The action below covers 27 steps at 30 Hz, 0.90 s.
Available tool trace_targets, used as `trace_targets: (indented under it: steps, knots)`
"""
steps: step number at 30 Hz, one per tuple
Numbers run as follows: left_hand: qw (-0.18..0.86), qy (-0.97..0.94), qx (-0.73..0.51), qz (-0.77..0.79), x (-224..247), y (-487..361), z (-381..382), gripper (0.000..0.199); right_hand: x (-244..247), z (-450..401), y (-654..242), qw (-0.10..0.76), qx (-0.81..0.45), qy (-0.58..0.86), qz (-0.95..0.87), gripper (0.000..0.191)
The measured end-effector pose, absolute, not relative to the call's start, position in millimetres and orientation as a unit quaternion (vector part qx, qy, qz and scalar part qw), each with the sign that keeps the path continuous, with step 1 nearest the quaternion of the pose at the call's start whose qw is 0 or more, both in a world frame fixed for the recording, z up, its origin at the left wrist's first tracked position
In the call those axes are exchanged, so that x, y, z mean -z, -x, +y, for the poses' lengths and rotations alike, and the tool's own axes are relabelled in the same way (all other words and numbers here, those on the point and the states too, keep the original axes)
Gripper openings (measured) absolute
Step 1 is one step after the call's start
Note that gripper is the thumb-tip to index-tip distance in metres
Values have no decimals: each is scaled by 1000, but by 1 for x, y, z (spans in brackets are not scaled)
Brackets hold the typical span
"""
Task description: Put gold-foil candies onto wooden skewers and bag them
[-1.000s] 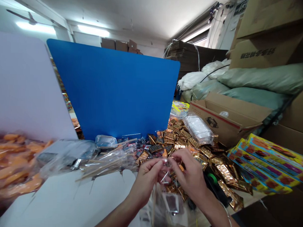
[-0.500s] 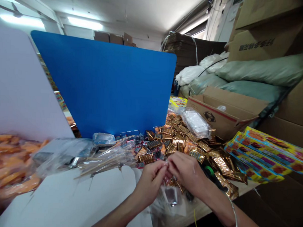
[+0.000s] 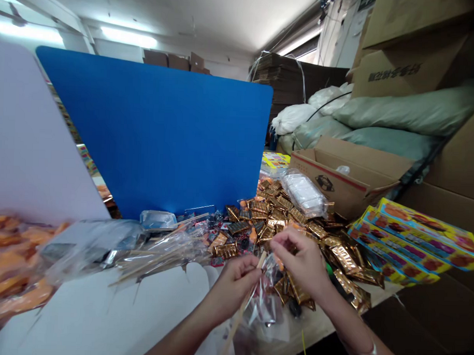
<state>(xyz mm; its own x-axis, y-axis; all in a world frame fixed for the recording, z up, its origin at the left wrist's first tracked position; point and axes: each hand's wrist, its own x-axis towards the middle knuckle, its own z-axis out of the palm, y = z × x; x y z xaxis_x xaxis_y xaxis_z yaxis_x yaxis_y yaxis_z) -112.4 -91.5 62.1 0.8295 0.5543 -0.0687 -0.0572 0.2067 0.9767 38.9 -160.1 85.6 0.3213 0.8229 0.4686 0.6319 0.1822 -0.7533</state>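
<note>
In the head view my left hand (image 3: 235, 278) is closed around a flat wooden stick (image 3: 238, 317); its upper end shows above my thumb. Beside the stick hangs a crinkled clear plastic bag (image 3: 267, 287), with something reddish seen through it. My right hand (image 3: 302, 260) is just right of the bag's top, thumb and fingers drawn together in a pinch. What lies between those fingertips is too small to make out. Gold-wrapped packets (image 3: 295, 291) lie beneath and around my right hand.
A blue panel (image 3: 156, 138) stands behind the pile. To the left are bagged orange pieces (image 3: 16, 263), bagged wooden sticks (image 3: 160, 252) and white card (image 3: 100, 307). On the right are colourful printed boxes (image 3: 413, 240) and an open carton (image 3: 330, 175).
My hands, together before, have moved apart, the right one going right and up. The wooden stick and more of the clear bag now show between them.
</note>
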Motion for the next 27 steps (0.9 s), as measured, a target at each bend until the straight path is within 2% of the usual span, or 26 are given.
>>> trace_targets:
  steps: [3,7,11,14,18,21,24,27]
  knots:
    - [731,-598,-247,217,-58,110,-88,24,-79,-171,-32,447,-11,588,-674,15]
    - [738,-577,-273,218,-61,111,-87,19,-66,-179,-30,369,6,559,-743,30]
    - [731,-582,-272,231,-59,111,-85,26,-64,-176,-39,364,-11,554,-748,28]
    - [752,-584,-220,214,-50,110,-81,31,-67,-176,-48,376,-29,543,-750,23]
    - [788,-584,-107,166,-40,112,-86,31,-57,-188,-58,347,-129,533,-761,12]
    - [670,-713,-141,152,-39,111,-101,22,-41,-196,-60,357,-161,580,-714,19]
    - [446,-865,-177,144,-45,111,-99,21,-27,-190,-54,421,-208,627,-621,26]
    - [224,-947,-146,178,-50,120,-57,26,-13,-177,-55,513,-260,636,-514,27]
